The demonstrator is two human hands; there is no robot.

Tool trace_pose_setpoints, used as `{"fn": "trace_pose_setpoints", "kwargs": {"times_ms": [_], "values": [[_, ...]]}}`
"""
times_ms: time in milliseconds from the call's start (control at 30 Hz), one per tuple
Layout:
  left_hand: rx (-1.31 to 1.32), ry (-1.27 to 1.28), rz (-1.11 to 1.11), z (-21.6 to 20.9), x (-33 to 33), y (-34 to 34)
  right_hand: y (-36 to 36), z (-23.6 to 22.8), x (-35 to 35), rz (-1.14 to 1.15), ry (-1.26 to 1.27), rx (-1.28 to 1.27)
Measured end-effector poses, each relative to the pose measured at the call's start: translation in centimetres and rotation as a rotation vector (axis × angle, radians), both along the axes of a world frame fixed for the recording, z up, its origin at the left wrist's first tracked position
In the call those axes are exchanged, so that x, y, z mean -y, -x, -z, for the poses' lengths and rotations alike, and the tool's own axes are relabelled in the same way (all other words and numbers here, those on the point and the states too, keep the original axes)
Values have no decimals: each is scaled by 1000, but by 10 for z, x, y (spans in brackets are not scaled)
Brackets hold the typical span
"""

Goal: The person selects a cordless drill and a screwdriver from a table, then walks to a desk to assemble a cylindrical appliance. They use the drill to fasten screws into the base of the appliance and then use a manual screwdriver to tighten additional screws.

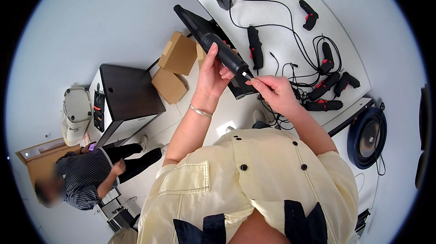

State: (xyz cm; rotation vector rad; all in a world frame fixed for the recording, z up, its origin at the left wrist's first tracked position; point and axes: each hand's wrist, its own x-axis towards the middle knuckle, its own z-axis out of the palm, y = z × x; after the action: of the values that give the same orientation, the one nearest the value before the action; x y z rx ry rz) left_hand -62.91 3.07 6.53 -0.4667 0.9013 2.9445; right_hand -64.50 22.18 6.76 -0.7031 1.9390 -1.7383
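Holding a black device (230, 59), left fingers (210, 57) curl partway; right fingers (264, 80) pinch a plug (247, 76).

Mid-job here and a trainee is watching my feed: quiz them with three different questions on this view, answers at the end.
1. Multiple choice: what does the left grip hold?
a) a cardboard box
b) a black cylindrical piece
c) a phone

2. True or false: the right grip holds a small pale-tipped piece near the end of what the left one holds.

3. Fill in the colour: the black tools lying on the white table have ____ parts.

Key: 1 b; 2 true; 3 red.
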Motion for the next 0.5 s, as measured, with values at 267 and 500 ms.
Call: {"fn": "trace_pose_setpoints", "kwargs": {"times_ms": [267, 500], "values": [[15, -31, -15, 4, -2, 1, -1, 5, 0, -1, 80, 298], [4, -46, -12, 9, -2, 1, 2, 2, 3, 0, 127, 386]]}}
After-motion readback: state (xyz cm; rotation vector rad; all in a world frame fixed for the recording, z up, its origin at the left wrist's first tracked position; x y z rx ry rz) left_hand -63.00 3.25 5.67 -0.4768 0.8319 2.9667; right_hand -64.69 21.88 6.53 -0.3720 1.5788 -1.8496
